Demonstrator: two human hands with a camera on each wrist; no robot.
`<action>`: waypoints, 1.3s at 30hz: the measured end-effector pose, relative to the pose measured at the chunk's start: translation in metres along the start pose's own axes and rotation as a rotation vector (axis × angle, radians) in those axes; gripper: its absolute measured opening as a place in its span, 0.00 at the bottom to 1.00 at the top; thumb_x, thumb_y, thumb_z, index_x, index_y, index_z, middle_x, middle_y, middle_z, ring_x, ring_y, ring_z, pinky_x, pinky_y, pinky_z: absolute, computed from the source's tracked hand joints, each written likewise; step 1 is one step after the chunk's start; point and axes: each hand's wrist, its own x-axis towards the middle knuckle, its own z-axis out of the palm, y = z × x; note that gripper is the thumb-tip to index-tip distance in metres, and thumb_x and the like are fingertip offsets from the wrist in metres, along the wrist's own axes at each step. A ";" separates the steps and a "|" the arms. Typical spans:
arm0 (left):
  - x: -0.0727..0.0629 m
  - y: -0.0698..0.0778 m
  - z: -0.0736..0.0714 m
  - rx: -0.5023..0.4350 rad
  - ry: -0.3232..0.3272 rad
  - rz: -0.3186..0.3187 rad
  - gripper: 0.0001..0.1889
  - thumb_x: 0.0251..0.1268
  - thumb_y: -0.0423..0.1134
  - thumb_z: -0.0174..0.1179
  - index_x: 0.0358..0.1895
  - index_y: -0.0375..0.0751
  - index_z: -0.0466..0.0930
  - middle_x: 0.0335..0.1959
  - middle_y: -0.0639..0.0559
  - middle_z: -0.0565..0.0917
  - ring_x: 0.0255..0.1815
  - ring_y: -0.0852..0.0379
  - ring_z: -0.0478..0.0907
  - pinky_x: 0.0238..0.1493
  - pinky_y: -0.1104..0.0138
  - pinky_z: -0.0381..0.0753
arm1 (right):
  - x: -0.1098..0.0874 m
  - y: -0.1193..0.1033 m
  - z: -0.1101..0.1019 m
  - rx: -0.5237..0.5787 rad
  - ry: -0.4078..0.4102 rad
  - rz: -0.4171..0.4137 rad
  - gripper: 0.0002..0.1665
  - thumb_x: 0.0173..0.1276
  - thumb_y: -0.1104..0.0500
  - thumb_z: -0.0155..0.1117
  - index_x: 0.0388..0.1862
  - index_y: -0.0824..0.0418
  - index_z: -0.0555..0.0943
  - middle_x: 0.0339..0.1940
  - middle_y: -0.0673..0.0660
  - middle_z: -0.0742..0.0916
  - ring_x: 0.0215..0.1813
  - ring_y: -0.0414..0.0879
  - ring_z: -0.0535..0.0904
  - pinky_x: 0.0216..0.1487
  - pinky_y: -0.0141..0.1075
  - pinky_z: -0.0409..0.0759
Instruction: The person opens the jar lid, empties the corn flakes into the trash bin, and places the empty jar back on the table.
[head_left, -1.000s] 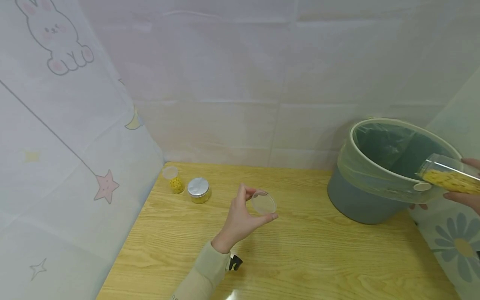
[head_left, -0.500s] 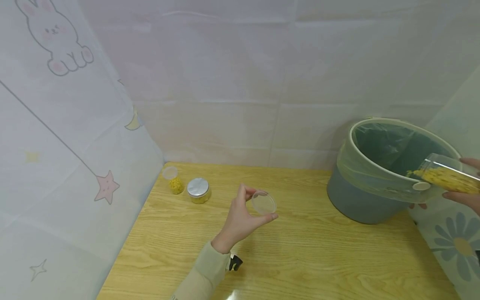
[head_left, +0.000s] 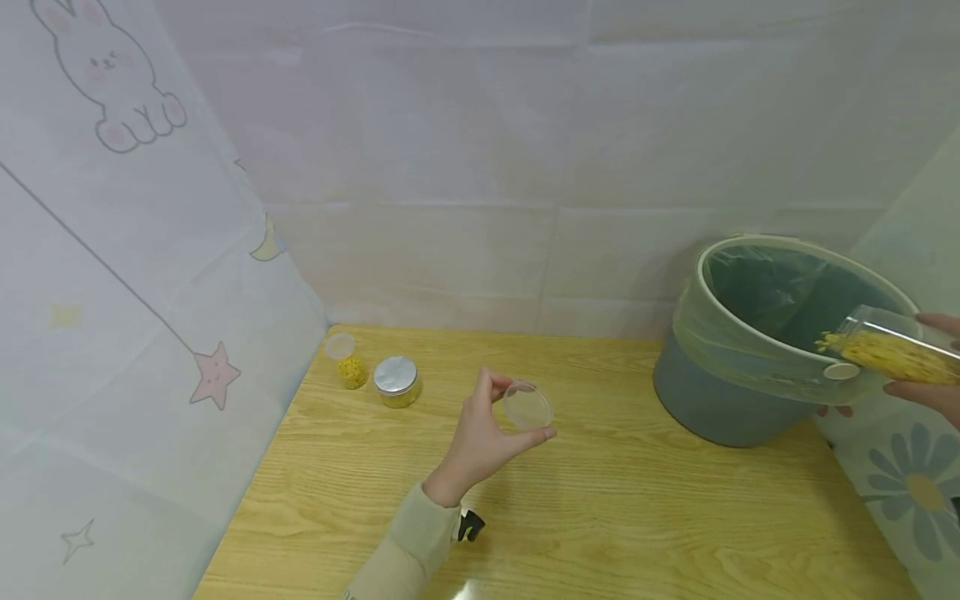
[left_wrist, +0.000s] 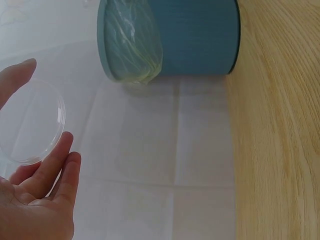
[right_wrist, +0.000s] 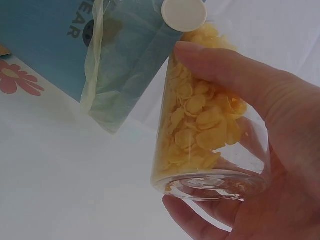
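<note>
OK so from my end, yellow flakes (right_wrist: pixel 197 112) have just started slipping past the mouth of the clear jar (right_wrist: pixel 220 178), over the lined bin (head_left: pixel 708 396) at the right of the frame. I'd call it pouring underway, with loads left. Right hand (right_wrist: pixel 292 140) has its fingers wrapped round the jar; left hand (head_left: pixel 480 442), mid-frame, pinches a clear round lid (head_left: pixel 527 406) by its rim. The head view's edge chops off the right hand, and I can't see the bin's bottom inside.

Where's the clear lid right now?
In the head view, the left hand holds the lid near the middle, right of the silver-topped jar and left of the bin.
</note>
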 end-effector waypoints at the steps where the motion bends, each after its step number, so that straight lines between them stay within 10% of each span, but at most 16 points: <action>1: 0.000 0.000 0.000 0.002 -0.001 0.000 0.34 0.52 0.48 0.80 0.53 0.43 0.66 0.55 0.62 0.82 0.63 0.58 0.74 0.67 0.45 0.64 | 0.000 0.000 0.000 -0.002 0.003 -0.002 0.60 0.33 0.13 0.58 0.72 0.28 0.69 0.40 0.25 0.67 0.35 0.23 0.60 0.33 0.13 0.56; 17: 0.000 0.001 0.000 -0.017 0.000 -0.001 0.33 0.52 0.47 0.81 0.52 0.43 0.66 0.55 0.60 0.83 0.62 0.58 0.75 0.68 0.45 0.62 | 0.001 0.006 0.000 -0.071 0.010 0.056 0.62 0.36 0.15 0.61 0.75 0.34 0.70 0.49 0.17 0.64 0.48 0.20 0.56 0.42 0.22 0.52; 24: -0.001 -0.001 0.001 -0.017 0.000 0.008 0.33 0.52 0.47 0.80 0.52 0.43 0.66 0.55 0.60 0.83 0.62 0.58 0.75 0.69 0.46 0.61 | 0.003 0.012 0.001 -0.121 0.001 0.050 0.75 0.32 0.11 0.53 0.74 0.56 0.73 0.50 0.24 0.67 0.48 0.22 0.55 0.42 0.22 0.52; 39: -0.001 -0.002 0.001 -0.037 -0.010 0.010 0.33 0.53 0.46 0.80 0.53 0.42 0.66 0.55 0.58 0.83 0.61 0.57 0.75 0.68 0.45 0.61 | 0.000 0.010 0.000 -0.077 -0.019 0.043 0.61 0.43 0.19 0.62 0.76 0.44 0.71 0.54 0.20 0.63 0.50 0.18 0.55 0.49 0.20 0.51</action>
